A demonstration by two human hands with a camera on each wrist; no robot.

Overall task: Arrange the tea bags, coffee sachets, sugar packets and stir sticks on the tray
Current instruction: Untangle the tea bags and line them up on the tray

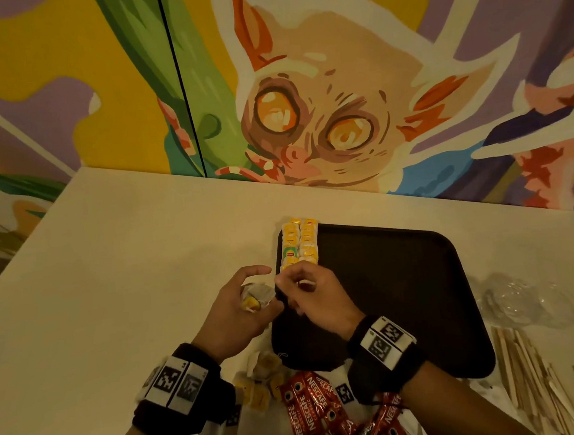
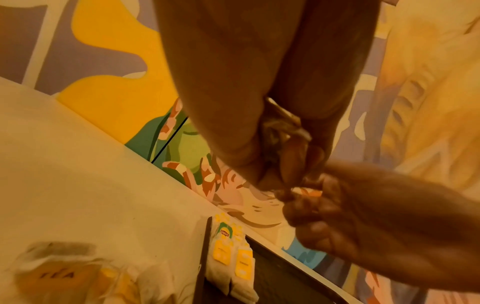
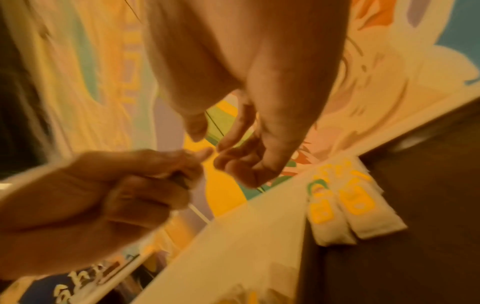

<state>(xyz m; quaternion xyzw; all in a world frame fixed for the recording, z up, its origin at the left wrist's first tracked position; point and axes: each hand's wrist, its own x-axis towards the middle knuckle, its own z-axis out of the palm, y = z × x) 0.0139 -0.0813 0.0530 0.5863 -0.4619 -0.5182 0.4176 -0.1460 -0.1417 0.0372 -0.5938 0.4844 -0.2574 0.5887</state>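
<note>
A painted mural (image 1: 320, 87) of a wide-eyed animal fills the wall behind a pale table (image 1: 116, 251). On the table lies a dark tray (image 1: 394, 284) with rounded corners. Along the tray's far left edge sit two neat rows of tea bags (image 1: 299, 242), white pouches with yellow tags, one tag ringed in green; the rows overhang the far rim slightly.

To the right of the tray, near its near corner, lies a loose spread of wooden stir sticks (image 1: 531, 376), and beyond them some crumpled clear plastic wrap (image 1: 522, 298). At the near edge of the table, between the forearms, is a heap of red coffee sachets (image 1: 314, 410), and just left of it a loose pile of tea bags (image 1: 260, 380).

The left hand (image 1: 241, 306) is held palm up beside the tray's left edge, fingers curled round a small bunch of tea bags (image 1: 256, 297). The right hand (image 1: 316, 297) hovers over the tray's left side, just beside the left hand, thumb and fingers drawn together; it appears to pinch something small and pale, but what it is cannot be told. The wrist views are blurred here. Both wrists wear black bands with coded markers.
</note>
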